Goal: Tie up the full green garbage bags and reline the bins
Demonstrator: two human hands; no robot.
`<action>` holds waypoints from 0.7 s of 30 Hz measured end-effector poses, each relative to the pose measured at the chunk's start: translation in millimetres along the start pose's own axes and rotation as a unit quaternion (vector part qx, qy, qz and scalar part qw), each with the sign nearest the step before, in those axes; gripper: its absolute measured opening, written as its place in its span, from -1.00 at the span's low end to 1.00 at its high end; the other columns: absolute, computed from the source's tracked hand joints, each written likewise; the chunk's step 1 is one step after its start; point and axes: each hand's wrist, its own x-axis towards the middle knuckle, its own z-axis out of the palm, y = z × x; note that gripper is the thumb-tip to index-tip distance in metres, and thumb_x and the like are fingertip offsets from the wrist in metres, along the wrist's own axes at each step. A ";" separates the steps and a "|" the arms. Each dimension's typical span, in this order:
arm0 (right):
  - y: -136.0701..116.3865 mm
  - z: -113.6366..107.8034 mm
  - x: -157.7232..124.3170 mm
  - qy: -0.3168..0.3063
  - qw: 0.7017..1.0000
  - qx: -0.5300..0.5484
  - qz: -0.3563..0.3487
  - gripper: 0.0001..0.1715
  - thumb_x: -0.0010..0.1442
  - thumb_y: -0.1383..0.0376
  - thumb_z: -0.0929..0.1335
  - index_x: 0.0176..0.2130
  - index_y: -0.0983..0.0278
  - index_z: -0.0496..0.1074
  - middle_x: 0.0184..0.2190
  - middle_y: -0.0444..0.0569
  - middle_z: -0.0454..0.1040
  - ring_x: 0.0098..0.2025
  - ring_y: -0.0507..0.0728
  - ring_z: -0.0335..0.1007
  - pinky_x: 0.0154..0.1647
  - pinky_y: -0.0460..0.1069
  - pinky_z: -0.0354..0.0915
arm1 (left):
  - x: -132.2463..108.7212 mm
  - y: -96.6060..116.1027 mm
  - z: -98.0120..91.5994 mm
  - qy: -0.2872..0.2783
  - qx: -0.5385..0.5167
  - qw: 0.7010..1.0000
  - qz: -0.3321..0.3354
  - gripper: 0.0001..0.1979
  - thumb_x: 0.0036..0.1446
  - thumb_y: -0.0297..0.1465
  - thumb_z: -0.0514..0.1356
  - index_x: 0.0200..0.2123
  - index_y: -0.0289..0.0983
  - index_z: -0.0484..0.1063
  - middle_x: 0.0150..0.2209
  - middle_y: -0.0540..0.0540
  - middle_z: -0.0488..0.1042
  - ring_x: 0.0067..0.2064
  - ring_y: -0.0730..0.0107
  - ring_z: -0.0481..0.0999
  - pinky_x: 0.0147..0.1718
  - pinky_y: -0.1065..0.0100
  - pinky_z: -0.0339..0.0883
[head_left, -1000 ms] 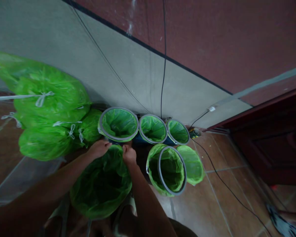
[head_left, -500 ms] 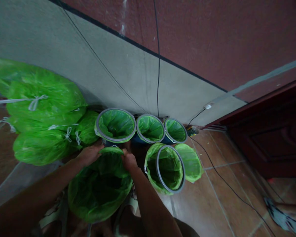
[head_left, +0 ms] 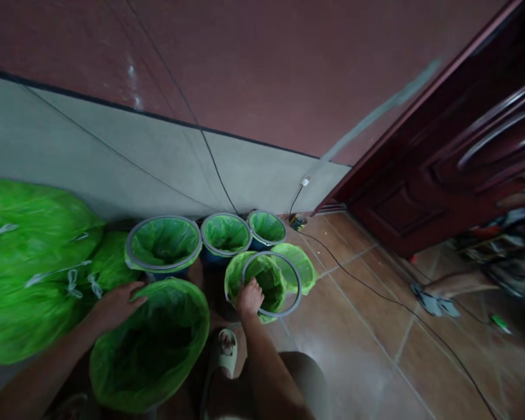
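Note:
A large bin lined with a green plastic bag [head_left: 109, 361] stands in front of me, with the bag folded over its rim. My left hand [head_left: 116, 306] is at the left of that rim, thumb and fingers apart, gripping nothing that I can see. Farther right, a smaller green-lined bin [head_left: 233, 279] has a loose grey ring [head_left: 296, 294] lying tilted across its mouth. My right hand [head_left: 250, 297] is closed on the left side of this ring. Part of the ring is hidden behind my fingers.
Along the wall stand a large lined bin [head_left: 164, 269] and two smaller ones [head_left: 226, 252] [head_left: 266, 240], each with a grey ring. Tied green bags [head_left: 35, 233] pile up at left. A green-lined piece [head_left: 304, 268], a cable [head_left: 376, 294] and a person's foot [head_left: 433, 302] are at right.
Both hands have left the large bin's far rim. My right hand has moved right to the grey ring; my left hand has shifted left. The view has turned right.

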 end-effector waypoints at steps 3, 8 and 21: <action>10.5 -6.0 1.6 -0.110 0.993 -0.020 -0.031 -0.60 0.38 0.32 0.23 0.14 0.38 0.39 0.01 0.26 0.58 0.10 0.28 0.53 0.07 0.15 0.37 | -17.8 17.7 -3.6 -0.031 -0.025 0.999 -0.003 -0.49 0.13 -0.19 0.08 0.06 -0.33 0.49 -0.07 -0.22 0.67 -0.07 0.05 0.65 -0.02 0.24 0.45; 22.4 -24.9 -6.5 -0.133 0.988 -0.026 -0.078 -0.68 0.33 0.37 0.29 0.04 0.32 0.48 -0.02 0.17 0.62 0.07 0.26 0.55 0.04 0.08 0.41 | -48.4 41.0 -0.5 -0.008 -0.104 0.994 0.012 -0.49 -0.01 -0.11 0.11 -0.07 -0.26 0.54 -0.02 -0.24 0.65 -0.05 -0.01 0.64 0.04 0.16 0.45; 25.7 -77.4 -163.8 -0.103 0.804 -0.110 -0.575 -0.74 0.21 0.38 0.35 -0.07 0.26 0.49 -0.31 -0.06 0.63 -0.33 0.15 0.57 -0.32 -0.04 0.43 | -113.4 116.4 -44.5 0.025 -0.606 0.779 -0.160 -0.69 0.30 -0.15 0.07 -0.08 -0.21 0.44 -0.13 -0.14 0.63 -0.24 0.30 0.64 -0.31 0.32 0.52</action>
